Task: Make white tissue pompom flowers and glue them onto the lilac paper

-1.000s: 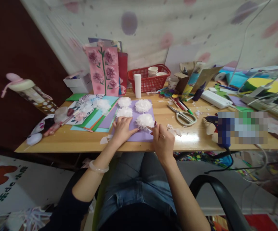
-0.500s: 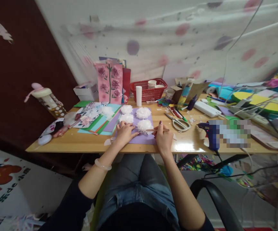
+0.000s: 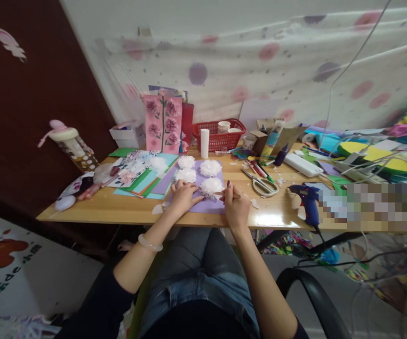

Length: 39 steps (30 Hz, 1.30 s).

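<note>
My left hand (image 3: 184, 197) lies palm down with its fingers spread on a sheet of purple paper (image 3: 203, 207), beside the fluffy white paper flowers. Several of these flowers rest on the sheet in two columns. The fingertips reach the near left flower (image 3: 186, 175). My right hand (image 3: 236, 207) is closed around a thin brown stick (image 3: 218, 193), whose tip points left at the lower edge of the near right flower (image 3: 210, 186). Whether the tip goes under the petals or only touches them, I cannot tell.
Scissors (image 3: 265, 188), markers (image 3: 259, 169) and a blue glue gun (image 3: 307, 200) lie to the right. Coloured paper (image 3: 143, 181) is piled at left. Behind stand a white roll (image 3: 204, 143), a red basket (image 3: 217, 139) and a pink flower picture (image 3: 163, 125). Pixelation hides the far right.
The view has tilted up and shifted. The right hand turned the stick level, then angled it again at the near right flower. My left hand has stayed by the flowers.
</note>
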### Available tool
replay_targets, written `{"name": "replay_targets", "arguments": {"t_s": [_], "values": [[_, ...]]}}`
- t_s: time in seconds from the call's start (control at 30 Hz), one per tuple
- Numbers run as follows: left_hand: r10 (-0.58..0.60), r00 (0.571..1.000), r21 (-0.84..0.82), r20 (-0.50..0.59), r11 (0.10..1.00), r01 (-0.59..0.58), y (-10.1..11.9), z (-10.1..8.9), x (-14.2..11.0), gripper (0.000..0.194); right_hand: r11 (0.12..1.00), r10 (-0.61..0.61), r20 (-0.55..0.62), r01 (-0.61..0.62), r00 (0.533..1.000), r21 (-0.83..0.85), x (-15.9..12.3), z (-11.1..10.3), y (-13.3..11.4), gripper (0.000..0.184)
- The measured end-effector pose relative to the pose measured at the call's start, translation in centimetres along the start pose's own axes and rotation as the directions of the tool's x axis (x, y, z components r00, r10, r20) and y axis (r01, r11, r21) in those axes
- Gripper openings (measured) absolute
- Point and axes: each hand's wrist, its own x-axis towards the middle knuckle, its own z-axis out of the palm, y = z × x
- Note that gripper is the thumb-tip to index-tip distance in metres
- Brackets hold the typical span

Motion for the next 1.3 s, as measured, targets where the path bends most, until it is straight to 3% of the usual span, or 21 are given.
{"name": "replay_targets", "arguments": {"t_s": [0.27,0.4,0.57,0.7,0.83,0.93,1.0,1.07,1.17,1.3], "values": [[0.01,0.999,0.021,0.031,1.0,-0.011,0.0,-0.3,0.1,0.024,0.985,0.087,0.0,-0.086,0.996,0.147,-0.1,-0.7,0.2,0.058],[0.005,0.999,0.018,0.05,1.0,-0.006,-0.1,-0.4,0.0,0.026,0.959,0.198,-0.089,-0.173,0.976,0.226,-0.6,-2.4,0.7,0.062],[0.02,0.999,-0.048,0.028,0.999,-0.019,-0.1,-0.8,0.1,0.027,0.902,0.33,-0.222,-0.236,0.918,0.362,-0.3,-4.0,1.0,0.053],[0.107,0.994,-0.185,-0.023,0.977,-0.109,0.4,-0.5,0.6,0.05,0.887,0.352,-0.342,-0.194,0.871,0.419,0.6,-4.8,1.1,0.048],[0.262,0.959,-0.165,0.105,0.956,-0.243,1.3,0.4,0.5,0.072,0.89,0.377,-0.388,-0.212,0.841,0.405,1.4,-4.9,1.1,0.043],[0.388,0.902,-0.138,0.19,0.92,-0.366,1.6,0.3,0.0,0.064,0.899,0.383,-0.387,-0.242,0.839,0.366,1.9,-4.7,1.1,0.041],[0.429,0.891,-0.16,0.148,0.9,-0.406,1.3,-0.3,-0.3,0.049,0.913,0.362,-0.397,-0.234,0.843,0.335,2.3,-4.7,1.3,0.042],[0.396,0.918,-0.207,0.038,0.901,-0.38,0.6,-1.3,-0.5,0.036,0.939,0.305,-0.368,-0.213,0.878,0.271,2.6,-4.9,1.9,0.038],[0.217,0.964,-0.265,-0.154,0.931,-0.251,-0.5,-3.1,-1.0,0.032,0.98,0.177,-0.204,-0.155,0.963,0.121,2.7,-6.3,3.1,0.032],[0.068,0.952,-0.234,-0.297,0.962,-0.142,-2.1,-4.9,-2.8,0.033,0.985,0.07,0.058,-0.06,0.996,-0.163,2.0,-9.3,4.0,0.029]]}}
